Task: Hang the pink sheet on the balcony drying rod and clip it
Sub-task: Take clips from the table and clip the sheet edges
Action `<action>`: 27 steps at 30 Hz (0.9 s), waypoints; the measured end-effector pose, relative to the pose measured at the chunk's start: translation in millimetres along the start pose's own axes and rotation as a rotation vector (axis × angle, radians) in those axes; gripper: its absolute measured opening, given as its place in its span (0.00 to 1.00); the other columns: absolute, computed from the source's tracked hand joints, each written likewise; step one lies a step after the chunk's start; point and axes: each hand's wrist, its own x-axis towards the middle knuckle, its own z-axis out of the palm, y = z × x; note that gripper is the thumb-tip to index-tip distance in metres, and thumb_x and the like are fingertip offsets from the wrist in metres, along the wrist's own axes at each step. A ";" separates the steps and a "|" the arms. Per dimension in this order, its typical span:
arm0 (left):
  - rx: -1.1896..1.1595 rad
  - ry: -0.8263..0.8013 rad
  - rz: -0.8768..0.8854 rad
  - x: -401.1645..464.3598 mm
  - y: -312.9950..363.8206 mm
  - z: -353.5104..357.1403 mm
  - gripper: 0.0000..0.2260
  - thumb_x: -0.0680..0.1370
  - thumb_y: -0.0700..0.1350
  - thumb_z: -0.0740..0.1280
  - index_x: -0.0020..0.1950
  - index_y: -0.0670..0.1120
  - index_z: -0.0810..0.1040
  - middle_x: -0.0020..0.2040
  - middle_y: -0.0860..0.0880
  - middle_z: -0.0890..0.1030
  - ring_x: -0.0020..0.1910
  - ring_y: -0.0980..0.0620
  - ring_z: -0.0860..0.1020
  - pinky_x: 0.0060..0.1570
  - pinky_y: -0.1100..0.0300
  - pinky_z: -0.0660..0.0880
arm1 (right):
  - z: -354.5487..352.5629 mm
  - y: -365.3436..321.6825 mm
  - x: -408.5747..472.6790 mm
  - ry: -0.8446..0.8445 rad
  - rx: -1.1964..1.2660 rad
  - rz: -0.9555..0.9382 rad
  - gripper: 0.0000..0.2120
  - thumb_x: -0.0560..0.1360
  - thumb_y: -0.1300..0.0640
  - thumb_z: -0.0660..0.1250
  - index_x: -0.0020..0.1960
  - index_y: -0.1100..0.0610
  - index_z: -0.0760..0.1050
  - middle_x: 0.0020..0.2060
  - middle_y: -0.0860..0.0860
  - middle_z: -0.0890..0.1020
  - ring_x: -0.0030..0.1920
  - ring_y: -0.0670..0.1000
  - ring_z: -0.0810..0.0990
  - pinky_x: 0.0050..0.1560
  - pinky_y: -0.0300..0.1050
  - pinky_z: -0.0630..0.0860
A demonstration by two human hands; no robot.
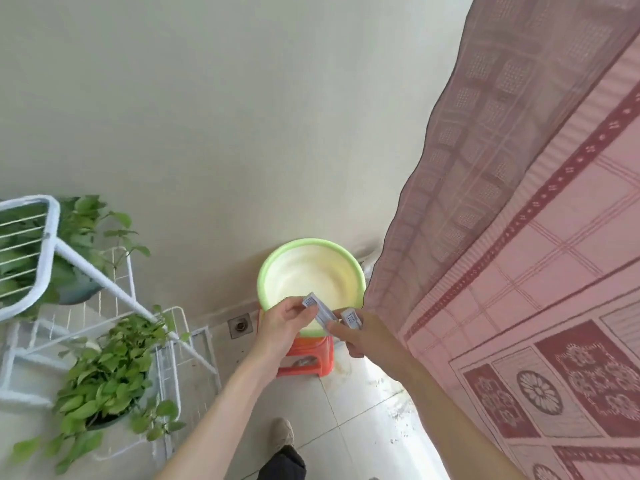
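The pink sheet (540, 237), patterned with dark red bands and squares, hangs down the right side of the view from above; the drying rod is out of sight. My left hand (282, 323) pinches a pale grey clothes clip (313, 306) above the basin. My right hand (367, 332), just left of the sheet's edge, grips another grey clip (350, 318). The two clips cross or touch between my hands.
A green-rimmed basin (277, 261) rests on an orange stool (311, 358) against the wall. A white folding drying rack (45, 237) and a white wire shelf with potted plants (104, 368) stand at left. A floor drain (239, 325) and my shoe (281, 433) show on the tiles.
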 end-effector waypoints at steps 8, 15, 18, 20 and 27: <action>0.091 -0.268 0.000 129.3 45.5 35.5 0.08 0.74 0.42 0.68 0.52 0.48 0.77 0.47 0.50 0.81 0.46 0.52 0.76 0.47 0.59 0.72 | -52.7 -17.9 78.4 0.379 -0.101 0.045 0.02 0.76 0.58 0.65 0.44 0.53 0.73 0.29 0.47 0.68 0.26 0.42 0.67 0.29 0.33 0.64; 0.205 -0.356 0.195 201.6 88.2 91.1 0.19 0.74 0.45 0.68 0.64 0.50 0.70 0.59 0.52 0.75 0.56 0.55 0.74 0.50 0.65 0.70 | -120.3 -18.0 109.6 0.627 -0.305 0.005 0.08 0.78 0.54 0.61 0.52 0.58 0.72 0.40 0.51 0.73 0.39 0.51 0.73 0.37 0.40 0.66; 0.306 -0.500 0.219 230.9 97.9 113.5 0.22 0.74 0.46 0.69 0.66 0.53 0.67 0.63 0.53 0.71 0.60 0.54 0.71 0.54 0.63 0.70 | -137.5 -21.2 115.1 0.718 -0.398 -0.048 0.11 0.77 0.58 0.63 0.57 0.62 0.72 0.47 0.53 0.73 0.48 0.52 0.73 0.44 0.38 0.63; 0.354 -0.586 0.244 248.8 102.8 127.6 0.24 0.74 0.48 0.69 0.67 0.56 0.66 0.65 0.53 0.69 0.62 0.53 0.70 0.60 0.57 0.70 | -142.3 -23.8 114.4 0.730 -0.435 -0.048 0.12 0.77 0.59 0.63 0.59 0.62 0.72 0.49 0.52 0.73 0.50 0.51 0.73 0.44 0.36 0.62; 0.511 -0.896 0.331 312.2 131.0 167.3 0.32 0.70 0.52 0.72 0.69 0.65 0.59 0.71 0.56 0.64 0.67 0.54 0.66 0.66 0.49 0.67 | -154.9 -22.7 120.4 0.835 -0.498 0.053 0.17 0.77 0.58 0.62 0.65 0.61 0.69 0.63 0.53 0.71 0.65 0.51 0.68 0.61 0.33 0.60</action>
